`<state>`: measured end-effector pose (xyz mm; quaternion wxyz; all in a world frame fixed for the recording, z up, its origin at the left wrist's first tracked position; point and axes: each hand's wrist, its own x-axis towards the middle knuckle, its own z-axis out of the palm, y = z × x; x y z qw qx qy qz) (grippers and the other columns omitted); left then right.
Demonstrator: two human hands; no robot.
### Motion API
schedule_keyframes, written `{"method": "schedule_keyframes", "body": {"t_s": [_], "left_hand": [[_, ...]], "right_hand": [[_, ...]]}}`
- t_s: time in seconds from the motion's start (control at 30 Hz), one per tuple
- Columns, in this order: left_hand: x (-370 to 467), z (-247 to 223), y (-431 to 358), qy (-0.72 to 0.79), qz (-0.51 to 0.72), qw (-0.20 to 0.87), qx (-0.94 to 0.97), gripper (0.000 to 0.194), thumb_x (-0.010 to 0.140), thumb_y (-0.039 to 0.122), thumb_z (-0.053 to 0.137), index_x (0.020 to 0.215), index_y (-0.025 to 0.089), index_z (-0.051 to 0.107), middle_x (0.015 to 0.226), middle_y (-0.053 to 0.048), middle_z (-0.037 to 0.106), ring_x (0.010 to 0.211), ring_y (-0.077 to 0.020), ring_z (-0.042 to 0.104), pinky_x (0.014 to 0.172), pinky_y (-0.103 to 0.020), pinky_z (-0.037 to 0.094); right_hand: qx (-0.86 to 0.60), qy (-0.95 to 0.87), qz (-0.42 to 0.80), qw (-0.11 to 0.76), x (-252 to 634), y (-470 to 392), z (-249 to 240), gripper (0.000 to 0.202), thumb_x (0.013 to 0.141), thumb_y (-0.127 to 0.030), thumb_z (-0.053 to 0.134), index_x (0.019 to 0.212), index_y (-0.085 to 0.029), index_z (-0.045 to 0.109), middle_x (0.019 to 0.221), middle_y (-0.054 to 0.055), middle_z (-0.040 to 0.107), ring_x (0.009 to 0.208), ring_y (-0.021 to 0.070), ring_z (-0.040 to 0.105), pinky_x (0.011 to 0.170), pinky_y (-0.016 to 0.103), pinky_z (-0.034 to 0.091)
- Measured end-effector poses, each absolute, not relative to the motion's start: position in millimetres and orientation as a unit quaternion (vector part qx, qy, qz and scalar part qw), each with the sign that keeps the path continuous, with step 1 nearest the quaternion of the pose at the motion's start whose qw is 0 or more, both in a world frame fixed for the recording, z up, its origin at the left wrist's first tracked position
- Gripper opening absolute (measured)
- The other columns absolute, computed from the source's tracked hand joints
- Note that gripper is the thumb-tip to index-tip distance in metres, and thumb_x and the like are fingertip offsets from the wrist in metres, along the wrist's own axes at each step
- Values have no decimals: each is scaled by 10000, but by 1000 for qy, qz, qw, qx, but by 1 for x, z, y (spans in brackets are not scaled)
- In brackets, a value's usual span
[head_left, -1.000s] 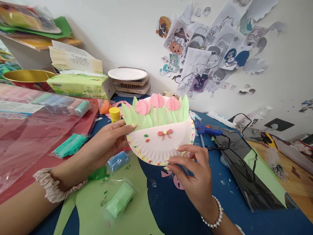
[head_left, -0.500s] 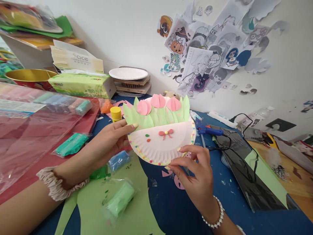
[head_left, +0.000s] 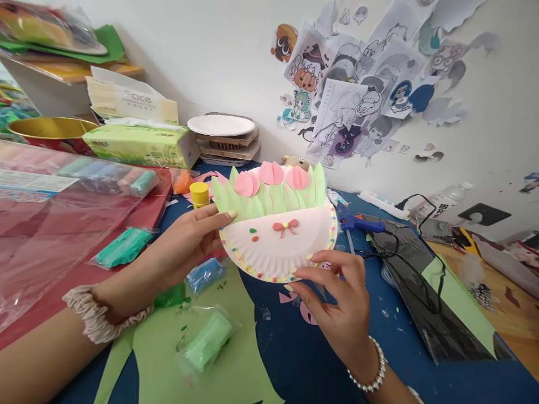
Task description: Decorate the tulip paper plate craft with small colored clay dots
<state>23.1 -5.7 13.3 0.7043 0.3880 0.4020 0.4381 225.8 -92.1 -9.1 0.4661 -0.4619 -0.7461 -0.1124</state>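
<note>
The left grip [head_left: 196, 230] is closed on the decorated paper plate [head_left: 269, 244] at its upper left edge; the right grip [head_left: 343, 297] meets the lower rim, but I cannot tell whether it pinches. The plate looks light and fairly stiff; its 3 paper tulips [head_left: 272, 173] would probably crease, so the plain rim seems the safest hold. Below lies the blue tabletop [head_left: 303, 365], a glue gun [head_left: 364, 225] right of the grip; beyond, drawings [head_left: 343, 109] cover part of the wall [head_left: 210, 56].

Bright, even light; edges stretched
</note>
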Motion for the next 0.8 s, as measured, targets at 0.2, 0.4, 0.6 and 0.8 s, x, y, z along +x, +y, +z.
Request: {"method": "schedule_keyframes", "body": {"t_s": [0.2, 0.4, 0.6, 0.8], "left_hand": [[22, 12, -6, 412, 425, 705, 390, 256, 718, 208, 645, 970, 161, 637, 838, -29, 716, 648, -117, 657, 580, -200, 563], [24, 15, -8, 430, 423, 697, 387, 230, 721, 191, 627, 945, 142, 639, 860, -50, 713, 673, -138, 667, 565, -212, 565], [24, 14, -7, 416, 435, 699, 387, 234, 713, 195, 637, 946, 172, 645, 847, -24, 717, 673, -133, 671, 572, -204, 565], [24, 14, -7, 418, 428, 700, 390, 267, 718, 191, 626, 984, 178, 629, 783, -14, 718, 618, -124, 661, 554, -208, 559]], "right_hand": [[-442, -759, -154, 453, 225, -94, -7, 100, 753, -148, 635, 821, -220, 647, 875, 44, 553, 760, 150, 476, 616, 293, 395], [-445, -754, -170, 452, 225, -95, -6, 99, 747, -143, 639, 769, -237, 658, 860, 38, 558, 737, 146, 454, 599, 278, 396], [-443, -752, -173, 457, 225, -94, -6, 81, 757, -149, 632, 762, -227, 654, 860, 35, 562, 735, 136, 470, 613, 284, 397], [-446, -749, -169, 460, 225, -94, -6, 71, 773, -163, 616, 811, -209, 653, 854, 38, 576, 745, 137, 490, 628, 283, 402]]}}
